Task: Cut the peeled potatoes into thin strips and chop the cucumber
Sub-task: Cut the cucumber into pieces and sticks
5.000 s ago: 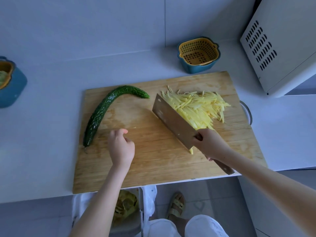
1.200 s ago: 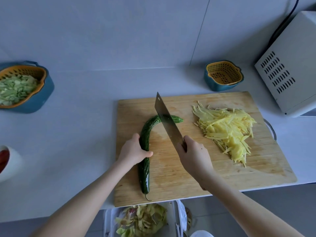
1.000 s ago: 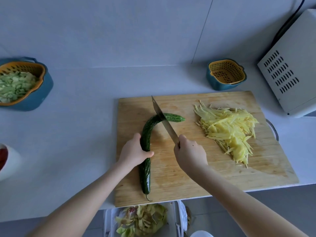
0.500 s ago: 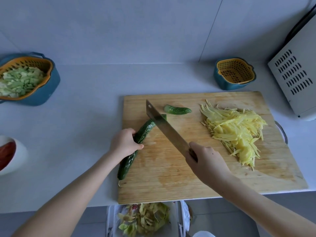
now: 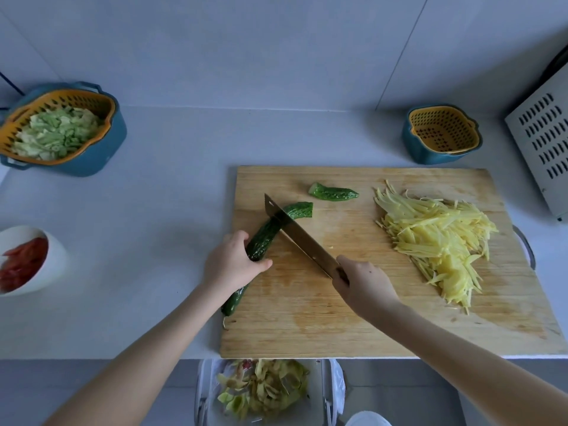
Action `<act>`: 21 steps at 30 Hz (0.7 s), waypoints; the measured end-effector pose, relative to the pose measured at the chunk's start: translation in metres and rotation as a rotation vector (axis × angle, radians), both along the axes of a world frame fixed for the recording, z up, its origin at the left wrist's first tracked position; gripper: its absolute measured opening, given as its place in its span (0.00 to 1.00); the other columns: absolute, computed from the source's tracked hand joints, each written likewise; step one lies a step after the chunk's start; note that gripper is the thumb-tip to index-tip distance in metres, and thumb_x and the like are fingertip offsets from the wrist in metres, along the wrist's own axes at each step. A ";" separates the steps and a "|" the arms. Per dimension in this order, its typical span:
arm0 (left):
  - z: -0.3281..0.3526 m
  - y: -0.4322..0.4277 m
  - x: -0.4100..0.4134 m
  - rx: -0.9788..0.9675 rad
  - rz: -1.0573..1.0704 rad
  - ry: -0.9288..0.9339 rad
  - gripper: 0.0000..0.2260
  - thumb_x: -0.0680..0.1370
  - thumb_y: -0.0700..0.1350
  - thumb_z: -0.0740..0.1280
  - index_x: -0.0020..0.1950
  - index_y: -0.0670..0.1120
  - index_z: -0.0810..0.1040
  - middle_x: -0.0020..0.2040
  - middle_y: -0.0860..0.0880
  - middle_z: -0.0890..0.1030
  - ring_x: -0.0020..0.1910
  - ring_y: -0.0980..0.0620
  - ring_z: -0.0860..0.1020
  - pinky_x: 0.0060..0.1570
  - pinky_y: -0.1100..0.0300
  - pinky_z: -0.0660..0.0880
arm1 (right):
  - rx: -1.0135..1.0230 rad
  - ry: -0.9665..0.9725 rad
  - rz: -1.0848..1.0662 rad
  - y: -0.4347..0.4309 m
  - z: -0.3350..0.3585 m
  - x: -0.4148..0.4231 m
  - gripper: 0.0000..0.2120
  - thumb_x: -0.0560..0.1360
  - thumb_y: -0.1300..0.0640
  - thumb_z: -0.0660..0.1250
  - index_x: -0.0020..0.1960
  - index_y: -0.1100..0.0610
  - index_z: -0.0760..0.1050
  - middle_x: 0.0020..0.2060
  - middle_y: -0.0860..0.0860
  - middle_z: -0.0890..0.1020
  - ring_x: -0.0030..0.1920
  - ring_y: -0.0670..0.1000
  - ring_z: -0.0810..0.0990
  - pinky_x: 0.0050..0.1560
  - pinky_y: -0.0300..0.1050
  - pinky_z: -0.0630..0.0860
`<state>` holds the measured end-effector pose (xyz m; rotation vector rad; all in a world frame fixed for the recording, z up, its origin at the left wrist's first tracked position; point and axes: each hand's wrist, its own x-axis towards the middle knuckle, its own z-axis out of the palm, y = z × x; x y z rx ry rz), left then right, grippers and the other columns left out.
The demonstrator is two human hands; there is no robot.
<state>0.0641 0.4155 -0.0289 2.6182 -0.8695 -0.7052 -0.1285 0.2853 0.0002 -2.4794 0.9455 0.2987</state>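
A dark green cucumber (image 5: 263,239) lies slanted over the left edge of the wooden cutting board (image 5: 353,321). My left hand (image 5: 231,263) grips its middle. My right hand (image 5: 362,285) grips the handle of a cleaver (image 5: 299,238), whose blade crosses the cucumber near its far end. A short end piece (image 5: 298,209) lies just beyond the blade. A cut-off tip (image 5: 333,192) lies farther back on the board. A heap of thin yellow potato strips (image 5: 436,241) covers the board's right side.
A blue-and-orange colander with chopped greens (image 5: 61,130) stands at the back left, an empty one (image 5: 442,133) at the back right. A white bowl of red pieces (image 5: 27,262) sits at the left edge. A white appliance (image 5: 544,139) stands right. A peel bin (image 5: 264,392) sits below the counter.
The cleaver cut off the cucumber's tip, which now lies apart at the back. My left hand slid the cucumber left, and the blade now sits on it farther down.
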 end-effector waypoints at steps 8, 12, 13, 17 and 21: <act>0.000 0.047 -0.012 0.056 0.048 0.099 0.21 0.68 0.49 0.75 0.59 0.48 0.74 0.51 0.52 0.80 0.47 0.51 0.78 0.42 0.58 0.73 | 0.038 -0.092 0.112 0.009 0.042 -0.020 0.08 0.77 0.56 0.59 0.40 0.57 0.68 0.29 0.51 0.74 0.28 0.54 0.72 0.27 0.45 0.65; -0.002 0.052 -0.017 -0.027 0.078 0.076 0.21 0.69 0.47 0.75 0.59 0.46 0.77 0.52 0.50 0.82 0.49 0.50 0.79 0.43 0.60 0.73 | -0.010 0.012 0.246 0.015 0.046 -0.015 0.10 0.78 0.55 0.56 0.38 0.53 0.63 0.27 0.48 0.69 0.28 0.52 0.68 0.28 0.45 0.64; -0.002 0.053 -0.019 -0.040 0.077 0.058 0.20 0.69 0.47 0.75 0.59 0.45 0.78 0.52 0.50 0.82 0.49 0.50 0.79 0.42 0.61 0.71 | -0.024 0.031 0.264 0.017 0.045 -0.014 0.09 0.78 0.55 0.56 0.39 0.53 0.62 0.27 0.47 0.69 0.28 0.52 0.68 0.27 0.44 0.63; -0.004 0.051 -0.023 -0.070 0.091 -0.003 0.14 0.70 0.47 0.75 0.52 0.45 0.80 0.47 0.49 0.82 0.41 0.53 0.76 0.37 0.62 0.67 | -0.094 0.098 0.289 0.017 0.033 -0.002 0.07 0.78 0.55 0.54 0.42 0.53 0.64 0.29 0.46 0.68 0.27 0.49 0.66 0.24 0.41 0.61; -0.005 0.053 -0.024 -0.086 0.107 0.007 0.15 0.68 0.48 0.76 0.52 0.45 0.80 0.46 0.50 0.83 0.42 0.51 0.78 0.36 0.62 0.68 | -0.104 0.147 0.279 0.022 0.008 0.005 0.06 0.78 0.56 0.53 0.43 0.54 0.64 0.28 0.47 0.67 0.28 0.50 0.67 0.24 0.41 0.61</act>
